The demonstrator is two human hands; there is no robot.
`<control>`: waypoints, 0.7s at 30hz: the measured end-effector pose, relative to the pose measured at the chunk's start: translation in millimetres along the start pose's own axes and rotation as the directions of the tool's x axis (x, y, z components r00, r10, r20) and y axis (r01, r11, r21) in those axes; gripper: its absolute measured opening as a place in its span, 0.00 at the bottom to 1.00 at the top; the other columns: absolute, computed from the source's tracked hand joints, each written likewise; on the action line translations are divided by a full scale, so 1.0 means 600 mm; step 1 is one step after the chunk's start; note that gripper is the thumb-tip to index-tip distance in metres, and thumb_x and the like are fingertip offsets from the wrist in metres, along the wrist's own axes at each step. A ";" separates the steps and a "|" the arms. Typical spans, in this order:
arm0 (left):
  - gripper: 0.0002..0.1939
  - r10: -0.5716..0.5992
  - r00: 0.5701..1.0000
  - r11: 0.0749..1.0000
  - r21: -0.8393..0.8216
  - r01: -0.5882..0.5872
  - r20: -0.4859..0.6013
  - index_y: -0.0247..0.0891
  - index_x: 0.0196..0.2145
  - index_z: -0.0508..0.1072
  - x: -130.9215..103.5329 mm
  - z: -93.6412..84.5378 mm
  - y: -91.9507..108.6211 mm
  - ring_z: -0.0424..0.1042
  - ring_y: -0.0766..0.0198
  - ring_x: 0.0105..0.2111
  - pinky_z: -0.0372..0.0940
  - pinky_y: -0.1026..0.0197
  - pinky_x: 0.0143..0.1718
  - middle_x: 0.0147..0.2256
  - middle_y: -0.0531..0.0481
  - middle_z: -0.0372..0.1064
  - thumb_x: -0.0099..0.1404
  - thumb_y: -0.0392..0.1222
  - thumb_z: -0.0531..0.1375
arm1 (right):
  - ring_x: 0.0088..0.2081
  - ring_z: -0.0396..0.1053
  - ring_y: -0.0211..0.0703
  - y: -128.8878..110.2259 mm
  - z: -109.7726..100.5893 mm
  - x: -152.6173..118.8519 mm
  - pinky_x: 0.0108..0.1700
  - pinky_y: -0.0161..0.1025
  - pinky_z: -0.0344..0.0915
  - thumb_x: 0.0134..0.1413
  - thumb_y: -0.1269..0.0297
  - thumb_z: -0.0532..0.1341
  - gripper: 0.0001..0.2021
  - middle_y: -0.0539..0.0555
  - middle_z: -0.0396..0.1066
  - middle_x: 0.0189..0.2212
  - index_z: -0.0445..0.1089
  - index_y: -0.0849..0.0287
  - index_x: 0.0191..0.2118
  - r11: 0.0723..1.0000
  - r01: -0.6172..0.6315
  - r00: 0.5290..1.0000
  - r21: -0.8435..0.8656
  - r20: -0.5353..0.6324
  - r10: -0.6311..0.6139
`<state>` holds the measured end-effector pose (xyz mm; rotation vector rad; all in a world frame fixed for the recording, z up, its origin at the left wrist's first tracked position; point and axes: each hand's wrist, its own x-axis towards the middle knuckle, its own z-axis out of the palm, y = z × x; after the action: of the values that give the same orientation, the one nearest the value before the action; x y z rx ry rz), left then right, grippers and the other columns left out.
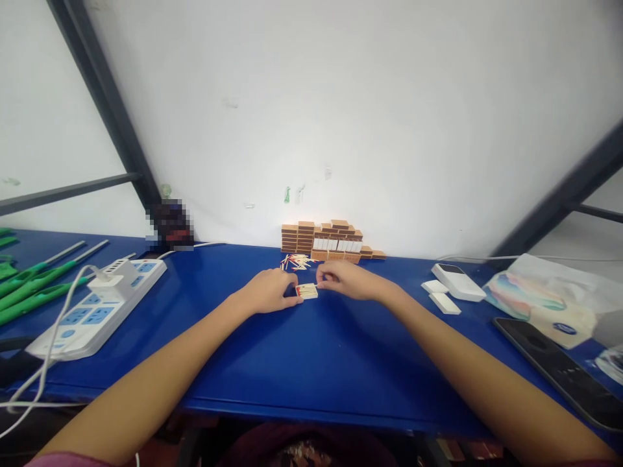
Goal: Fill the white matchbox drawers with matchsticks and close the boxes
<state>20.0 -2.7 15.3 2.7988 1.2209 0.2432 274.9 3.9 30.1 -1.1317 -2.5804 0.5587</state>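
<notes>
A small white matchbox tray [307,292] with several matches in it lies on the blue table, the red match heads toward its left end. The thumb and fingers of my left hand [270,290] close on its left end. At its right end my right hand [346,280] is pinched, thumb against forefinger; whatever it holds is too small to make out. Just behind the tray is a loose pile of matches [299,261]. Stacked matchboxes [298,239] stand against the wall, with a row of white ones [337,245] at the middle.
On the left of the blue table [272,376] are a white power strip [92,318] with cables and several green-handled tools [34,285]. To the right are a white device [457,281], small white blocks [444,303], a black phone [555,363] and a plastic packet [549,298].
</notes>
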 end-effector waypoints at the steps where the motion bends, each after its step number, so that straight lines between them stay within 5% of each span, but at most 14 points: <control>1: 0.16 0.002 1.000 1.000 -0.001 -0.002 0.002 0.41 0.42 0.77 0.000 -0.001 0.001 0.74 0.58 0.30 0.56 0.60 0.28 0.32 0.49 0.76 0.67 0.56 0.62 | 0.29 0.59 0.38 -0.002 0.005 0.003 0.32 0.35 0.51 0.64 0.66 0.62 0.05 0.48 0.64 0.27 0.71 0.59 0.35 1.000 0.004 1.000 -0.030 -0.004 -0.004; 13: 0.15 0.007 1.000 1.000 0.008 -0.007 0.004 0.41 0.42 0.77 -0.002 -0.001 0.001 0.75 0.58 0.30 0.57 0.60 0.28 0.32 0.49 0.77 0.67 0.55 0.62 | 0.30 0.61 0.38 -0.010 0.015 0.012 0.33 0.34 0.51 0.62 0.74 0.62 0.04 0.49 0.67 0.28 0.73 0.60 0.35 0.992 0.030 1.000 -0.120 0.001 -0.030; 21: 0.15 0.016 1.000 0.999 0.031 -0.016 0.011 0.40 0.43 0.77 -0.003 -0.002 0.004 0.75 0.57 0.30 0.57 0.60 0.28 0.31 0.49 0.76 0.68 0.54 0.62 | 0.34 0.64 0.39 0.013 0.022 0.082 0.36 0.34 0.54 0.62 0.74 0.63 0.06 0.52 0.72 0.34 0.73 0.61 0.43 0.991 0.031 0.981 -0.129 -0.185 -0.054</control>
<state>20.3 -5.6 16.7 2.8331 1.2112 0.2115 242.2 42.3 19.0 -1.1069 -2.4979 0.2686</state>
